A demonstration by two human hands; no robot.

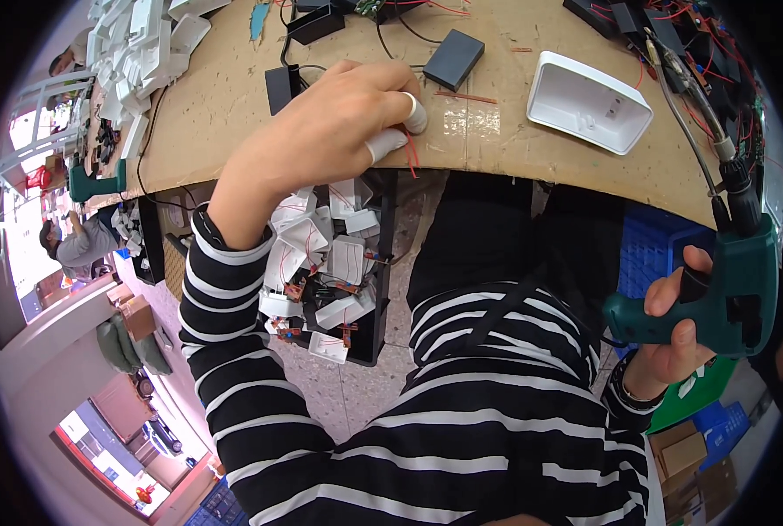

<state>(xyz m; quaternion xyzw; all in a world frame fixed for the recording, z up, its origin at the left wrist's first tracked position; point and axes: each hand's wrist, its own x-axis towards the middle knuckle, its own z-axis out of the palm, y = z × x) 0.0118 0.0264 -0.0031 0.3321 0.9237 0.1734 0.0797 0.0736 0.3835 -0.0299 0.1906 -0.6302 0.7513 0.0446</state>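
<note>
My left hand (339, 123) rests at the table's near edge, white covers on its fingertips. Its thumb and fingers are pinched together, and short red wires (412, 159) stick out below them. My right hand (679, 337) is wrapped round the handle of a green soldering gun (747, 276) at the far right. The gun's metal tip (659, 48) points away over the table. Between the hands lies an open white plastic housing (589, 110), hollow side up. Just beyond my left fingers sits a small black box (454, 60).
The cardboard-covered table (497, 145) has white housings (142, 57) piled at the far left and black boxes with red wires (624, 22) at the far right. Below the edge, a black crate (381, 298) holds white parts. A blue basket (646, 245) stands lower right.
</note>
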